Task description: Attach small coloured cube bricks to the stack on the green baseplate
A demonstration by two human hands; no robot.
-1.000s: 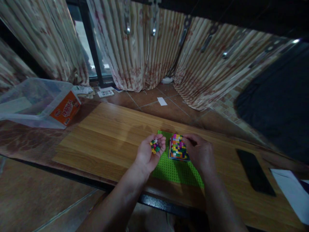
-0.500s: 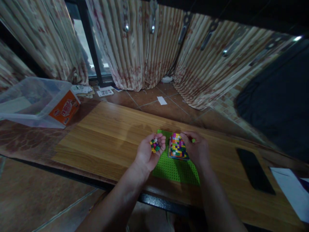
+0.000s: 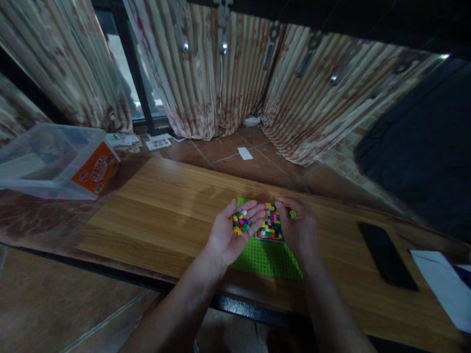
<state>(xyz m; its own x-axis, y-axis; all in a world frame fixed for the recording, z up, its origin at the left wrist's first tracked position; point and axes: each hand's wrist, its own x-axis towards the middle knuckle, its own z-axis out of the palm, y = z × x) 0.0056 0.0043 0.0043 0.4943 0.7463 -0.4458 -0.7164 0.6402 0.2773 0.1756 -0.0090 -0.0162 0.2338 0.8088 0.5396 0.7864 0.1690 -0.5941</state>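
My left hand [image 3: 231, 233] lies palm up over the wooden table [image 3: 158, 211], cupping a small pile of loose coloured bricks [image 3: 240, 223]. Just to its right stands a multicoloured brick block [image 3: 271, 228] on a green baseplate [image 3: 263, 257]. My right hand [image 3: 300, 228] rests against the block's right side, fingertips at its top edge; a small green piece shows by its knuckles, and I cannot tell whether it pinches a brick. The left hand's fingers overlap the block's left edge.
A clear plastic box [image 3: 51, 162] with an orange label sits at the table's far left. A black phone [image 3: 384, 255] and white paper [image 3: 441, 284] lie at the right. Curtains hang behind; tiled floor with scattered papers [image 3: 158, 143] lies beyond the table.
My left hand has moved right and opened flatter, its fingers now reaching over the block. The right hand stays against the block's right side.
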